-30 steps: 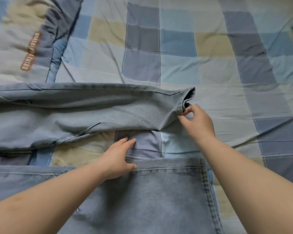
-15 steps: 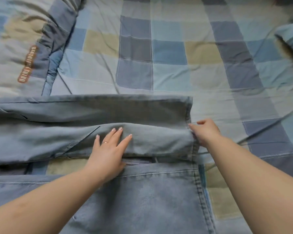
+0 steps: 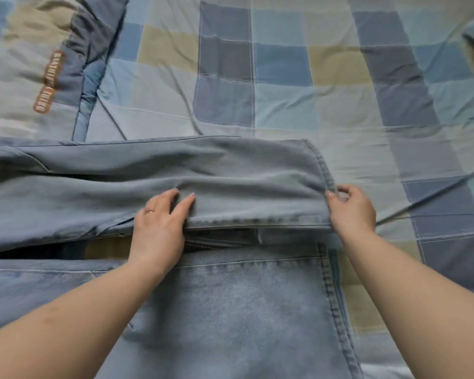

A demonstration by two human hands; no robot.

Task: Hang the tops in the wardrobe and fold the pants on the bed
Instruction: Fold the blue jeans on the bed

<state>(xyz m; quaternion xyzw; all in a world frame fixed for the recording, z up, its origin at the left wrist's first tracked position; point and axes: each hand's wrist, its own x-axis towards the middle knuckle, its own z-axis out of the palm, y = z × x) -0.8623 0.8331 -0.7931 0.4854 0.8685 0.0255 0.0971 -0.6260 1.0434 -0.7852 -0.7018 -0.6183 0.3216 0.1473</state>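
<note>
Nearest the camera, the jeans (image 3: 230, 310) lie flat on the bed (image 3: 285, 99), their legs folded back toward the waistband, and the likely slip is that the upper leg's edge ends up skewed off the lower one, since the denim bunches into ridges between the 2 hands. The left hand (image 3: 159, 228) presses flat on the folded leg with straight fingers. Farther right, the right hand (image 3: 352, 212) pinches the hem corner, so an uneven tug there could drag it askew.

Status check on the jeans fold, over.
Left hand flat on the jeans leg. Right hand pinching the hem corner. Legs side by side on the checked bedsheet. Nothing in the way.
</note>
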